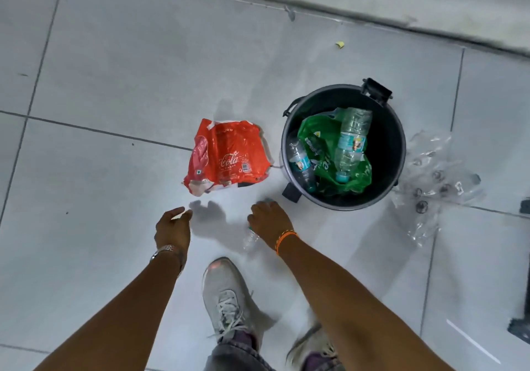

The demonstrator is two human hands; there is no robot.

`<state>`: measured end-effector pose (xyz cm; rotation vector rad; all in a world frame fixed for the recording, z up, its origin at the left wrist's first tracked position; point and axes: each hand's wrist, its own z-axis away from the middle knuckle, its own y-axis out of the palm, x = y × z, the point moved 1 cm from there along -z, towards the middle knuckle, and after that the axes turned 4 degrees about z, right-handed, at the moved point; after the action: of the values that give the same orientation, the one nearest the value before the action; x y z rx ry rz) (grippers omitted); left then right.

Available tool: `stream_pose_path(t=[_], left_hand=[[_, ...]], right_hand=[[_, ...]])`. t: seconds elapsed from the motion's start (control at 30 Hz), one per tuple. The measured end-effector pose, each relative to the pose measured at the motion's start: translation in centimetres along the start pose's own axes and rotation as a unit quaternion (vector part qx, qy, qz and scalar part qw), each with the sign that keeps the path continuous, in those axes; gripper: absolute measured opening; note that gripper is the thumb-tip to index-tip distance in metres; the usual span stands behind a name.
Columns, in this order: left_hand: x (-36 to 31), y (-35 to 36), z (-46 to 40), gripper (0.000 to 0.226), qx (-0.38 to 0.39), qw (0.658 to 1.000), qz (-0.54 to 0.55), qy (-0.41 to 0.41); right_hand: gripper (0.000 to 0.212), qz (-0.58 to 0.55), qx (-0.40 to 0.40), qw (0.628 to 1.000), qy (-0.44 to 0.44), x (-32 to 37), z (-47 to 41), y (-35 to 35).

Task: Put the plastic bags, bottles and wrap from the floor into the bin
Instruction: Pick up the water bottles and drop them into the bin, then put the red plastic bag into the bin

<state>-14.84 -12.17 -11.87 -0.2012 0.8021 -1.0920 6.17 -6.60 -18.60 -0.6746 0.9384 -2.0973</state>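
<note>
Grey floor tiles hold the bin ahead; her right hand grips a clear bottle, its length pointing back toward her feet; her left hand, fingers loosely spread, is nearer the red wrap.

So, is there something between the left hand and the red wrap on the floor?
Nothing visible. Only bare tile floor lies between the open left hand and the red wrap. The bin stands to the wrap's right, out of that path.
</note>
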Motion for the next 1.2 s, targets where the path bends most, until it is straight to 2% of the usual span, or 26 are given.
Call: stream_pose_path(t=[0.1,0.17,0.2,0.27,0.33,0.37,0.4,0.43,0.47,0.53,0.57,0.67,0.77,0.87,0.93,1.0,1.07,1.13,1.2], left_hand=[[-1.5,-0.2,-0.2,0.028,0.019,1.0,-0.012,0.016],[-2.3,-0.4,0.5,0.027,0.031,0.999,-0.036,0.019],[-2.7,-0.5,1.0,0.027,0.037,0.998,-0.042,0.018],[-3.2,-0.7,2.0,0.028,0.045,0.997,-0.061,0.015],[-3.8,-0.5,3.1,0.027,0.055,0.995,-0.076,0.015],[-4.1,-0.3,3.8,0.027,0.062,0.995,-0.077,0.012],[-4.2,-0.1,4.3,0.026,0.069,0.994,-0.078,0.008],[-4.4,0.2,4.8,0.027,0.076,0.994,-0.081,0.006],[-4.6,0.4,5.1,0.032,0.078,0.993,-0.089,0.011],[-5.5,0.8,5.0,0.061,0.061,0.989,-0.129,0.047],[-6.2,1.0,4.8,0.079,0.039,0.983,-0.165,0.07],[-9.3,1.8,2.8,0.119,-0.037,0.962,-0.246,0.113],[-11.8,3.4,-0.3,0.137,-0.053,0.958,-0.254,0.123],[-11.5,6.3,-4.2,0.133,-0.026,0.954,-0.279,0.11],[-10.9,7.3,-5.7,0.124,-0.012,0.955,-0.281,0.089],[-10.1,7.9,-6.1,0.092,-0.017,0.956,-0.279,0.089],[-9.7,7.6,-5.1,0.056,-0.052,0.961,-0.25,0.107],[-10.3,6.5,-2.8,0.041,-0.11,0.966,-0.188,0.141],[-12.2,4.8,0.2,0.032,-0.167,0.954,-0.112,0.221]], right_hand=[[0.046,-0.064,-0.14,0.988,0.014,-0.5,2.5,-4.5],[0.058,-0.194,-0.239,0.95,0.058,-0.3,6.1,-9.4],[0.058,-0.274,-0.278,0.915,0.098,-0.6,8.3,-12.6],[0.05,-0.421,-0.357,0.813,0.187,-1.9,12.5,-17.7],[0.044,-0.486,-0.42,0.709,0.29,-4.5,15.2,-20.7],[0.045,-0.491,-0.422,0.684,0.335,-6.3,15.9,-21.3],[0.048,-0.489,-0.4,0.683,0.366,-7.9,15.9,-21.3],[0.052,-0.477,-0.352,0.704,0.39,-9.4,15.6,-21.2],[0.056,-0.448,-0.289,0.744,0.404,-10.5,15.2,-21.2],[0.059,-0.377,-0.198,0.803,0.416,-11.6,14.9,-20.9],[0.055,-0.354,-0.195,0.813,0.419,-11.8,15.1,-20.9],[0.04,-0.328,-0.258,0.809,0.415,-11.8,17.1,-20.5],[0.026,-0.361,-0.346,0.746,0.44,-12.5,18.7,-18.0],[0.019,-0.395,-0.442,0.628,0.503,-14.5,20.2,-14.2],[0.021,-0.407,-0.472,0.563,0.543,-15.5,21.4,-11.4],[0.023,-0.41,-0.481,0.522,0.573,-16.0,22.9,-8.5],[0.024,-0.413,-0.473,0.508,0.59,-15.9,24.2,-6.7],[0.025,-0.418,-0.443,0.513,0.605,-15.3,25.5,-5.7],[0.027,-0.412,-0.409,0.525,0.622,-14.8,26.8,-5.3]])
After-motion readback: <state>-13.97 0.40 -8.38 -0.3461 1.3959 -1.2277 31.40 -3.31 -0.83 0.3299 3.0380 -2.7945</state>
